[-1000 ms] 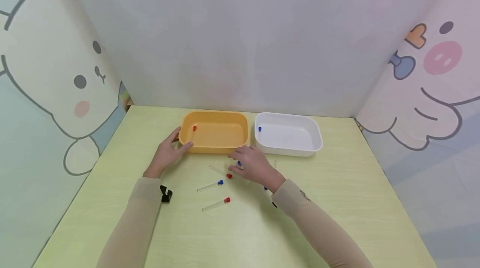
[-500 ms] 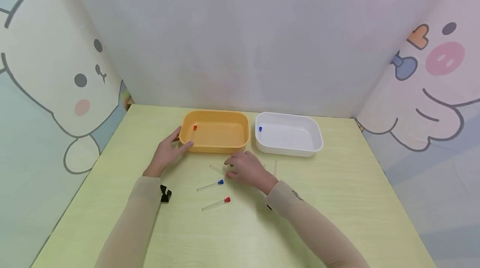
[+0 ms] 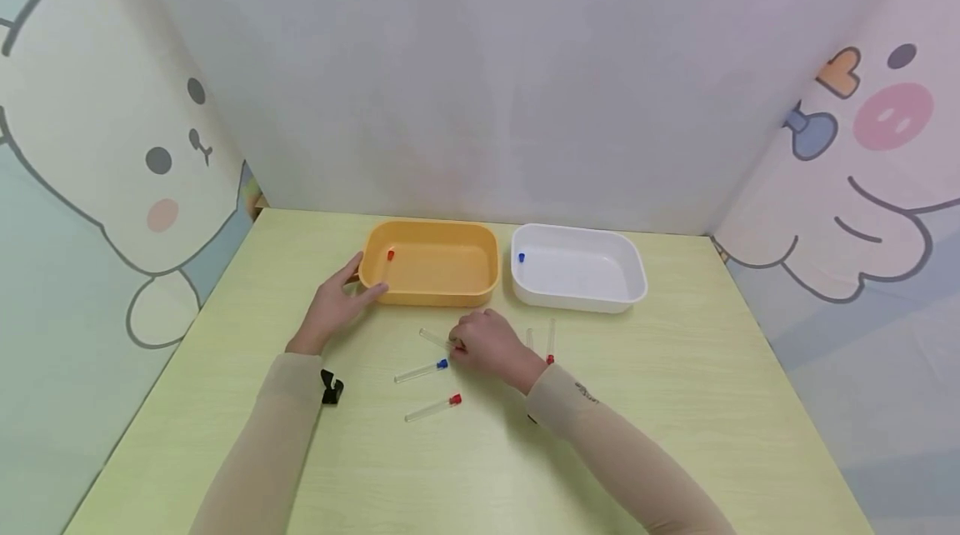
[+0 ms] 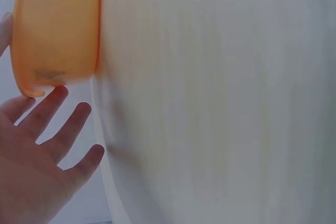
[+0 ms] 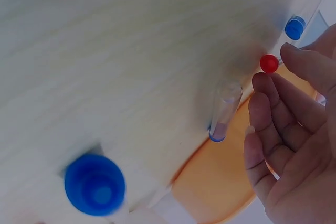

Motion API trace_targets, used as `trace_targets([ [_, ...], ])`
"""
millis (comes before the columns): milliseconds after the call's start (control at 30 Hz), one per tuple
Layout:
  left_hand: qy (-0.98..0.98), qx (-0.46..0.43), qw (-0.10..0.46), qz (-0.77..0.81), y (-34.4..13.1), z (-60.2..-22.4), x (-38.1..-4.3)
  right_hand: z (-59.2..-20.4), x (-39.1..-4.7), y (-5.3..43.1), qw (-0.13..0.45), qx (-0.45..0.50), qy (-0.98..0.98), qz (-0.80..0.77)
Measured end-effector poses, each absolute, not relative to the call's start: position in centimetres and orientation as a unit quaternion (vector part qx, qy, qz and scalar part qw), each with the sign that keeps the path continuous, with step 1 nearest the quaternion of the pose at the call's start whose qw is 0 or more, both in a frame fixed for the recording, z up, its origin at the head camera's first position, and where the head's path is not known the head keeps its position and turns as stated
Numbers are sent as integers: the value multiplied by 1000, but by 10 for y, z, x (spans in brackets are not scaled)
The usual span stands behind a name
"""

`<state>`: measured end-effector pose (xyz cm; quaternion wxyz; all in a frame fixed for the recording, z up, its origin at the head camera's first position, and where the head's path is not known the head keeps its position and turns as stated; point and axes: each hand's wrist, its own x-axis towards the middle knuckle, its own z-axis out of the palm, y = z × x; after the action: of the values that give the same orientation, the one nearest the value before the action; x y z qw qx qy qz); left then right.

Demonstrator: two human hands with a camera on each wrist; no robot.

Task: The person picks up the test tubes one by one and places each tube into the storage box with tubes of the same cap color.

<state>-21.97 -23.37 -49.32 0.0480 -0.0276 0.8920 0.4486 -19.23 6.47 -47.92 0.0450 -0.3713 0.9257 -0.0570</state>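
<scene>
My left hand (image 3: 333,310) rests against the left end of the orange tray (image 3: 431,299), thumb at its front corner. In the left wrist view its fingers (image 4: 73,129) are spread and fairly straight, some touching the tray wall. My right hand (image 3: 491,347) is low over the table, in front of the tray. Thumb and index finger pinch the red cap (image 5: 269,63) of a clear test tube (image 3: 435,339); my hand partly covers it in the head view. Nearer me lie a blue-capped tube (image 3: 420,372) and a red-capped tube (image 3: 432,410).
A white tray (image 3: 577,302) stands right of the orange one, with a blue cap (image 3: 522,257) inside. Inside the orange tray is a red cap (image 3: 391,255). Right of my right hand lie another red-capped tube (image 3: 551,341) and a partly hidden tube (image 3: 529,338).
My right hand has moved slightly left and toward me, away from the tray edge, and its fingers have closed on the red cap. The left hand has stayed at the orange tray.
</scene>
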Motion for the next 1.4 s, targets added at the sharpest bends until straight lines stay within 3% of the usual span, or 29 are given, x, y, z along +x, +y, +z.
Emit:
trace_targets([
  [900,892,-19,50,448,-233,-491,-215,-459,-191,68,21,-341,930,-136],
  [1233,893,-23,49,447,-233,-487,-213,-447,-195,75,38,-319,926,-200],
  [1400,894,-17,51,446,-234,-489,-213,-439,-197,79,77,-293,917,-258],
])
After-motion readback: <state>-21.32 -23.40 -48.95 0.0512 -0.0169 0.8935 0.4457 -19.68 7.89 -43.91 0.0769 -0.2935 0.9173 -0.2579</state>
